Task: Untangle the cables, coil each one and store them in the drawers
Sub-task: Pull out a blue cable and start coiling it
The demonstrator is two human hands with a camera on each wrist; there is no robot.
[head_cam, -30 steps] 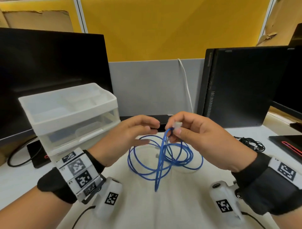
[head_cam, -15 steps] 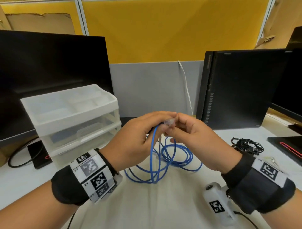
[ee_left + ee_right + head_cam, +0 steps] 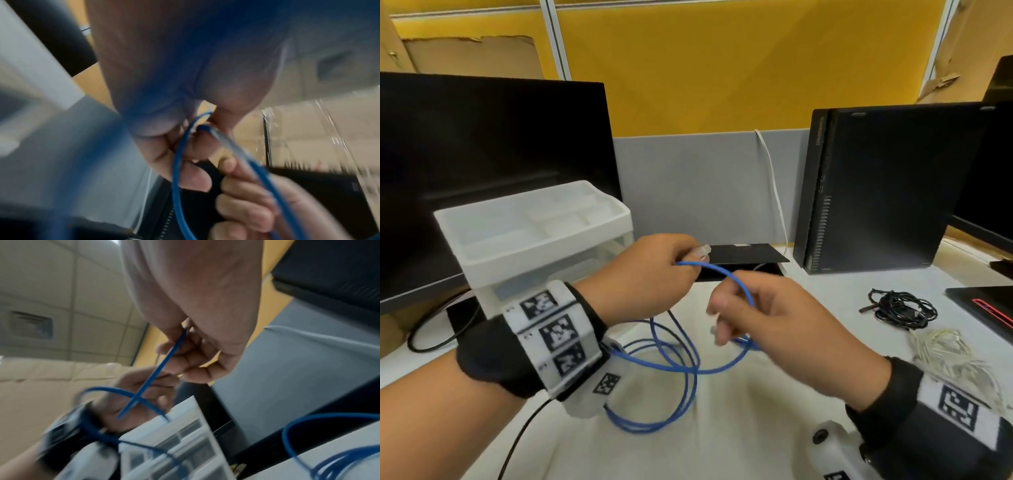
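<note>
With your left hand [image 3: 643, 274] pinching the clear plug end of the blue cable [image 3: 681, 359] above the bench [image 3: 722, 428] and your right hand [image 3: 774, 325] curled round the strand beside it, feed even loops, avoiding twists.

Drawers [image 3: 541, 240] left, cable [image 3: 674, 366] before hands [image 3: 647, 277].

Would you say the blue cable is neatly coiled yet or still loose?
Still loose: the blue cable sprawls in uneven loops on the desk, its plug end held by the left hand.
</note>
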